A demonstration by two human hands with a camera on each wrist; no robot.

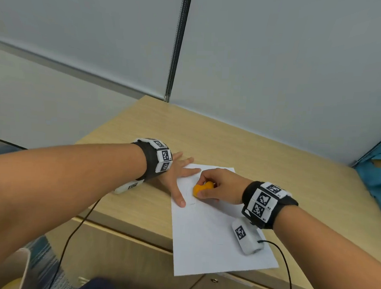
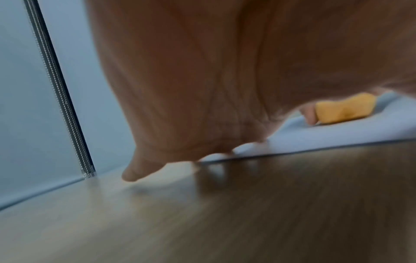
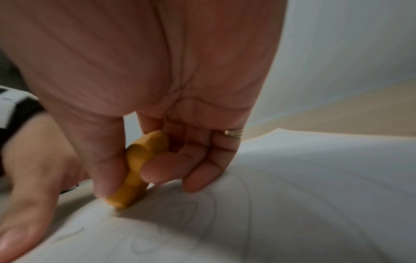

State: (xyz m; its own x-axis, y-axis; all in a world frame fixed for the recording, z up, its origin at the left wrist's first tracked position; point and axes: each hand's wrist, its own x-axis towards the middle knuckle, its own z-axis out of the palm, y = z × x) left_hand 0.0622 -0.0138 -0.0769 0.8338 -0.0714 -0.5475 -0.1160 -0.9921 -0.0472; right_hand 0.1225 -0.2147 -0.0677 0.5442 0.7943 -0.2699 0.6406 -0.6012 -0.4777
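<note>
A white sheet of paper with faint pencil lines lies on the wooden desktop. My right hand pinches an orange eraser between thumb and fingers, its lower end pressed on the paper. In the right wrist view the eraser stands tilted, touching the sheet beside pencil curves. My left hand lies flat with spread fingers on the paper's left edge, thumb pointing toward me. The left wrist view shows the palm over the desk, with the eraser beyond it.
The desk stands in a corner of grey partition walls with a dark vertical joint. Blue fabric lies at the right edge. Black cables run from both wrist units over the front edge. Cabinet fronts are below.
</note>
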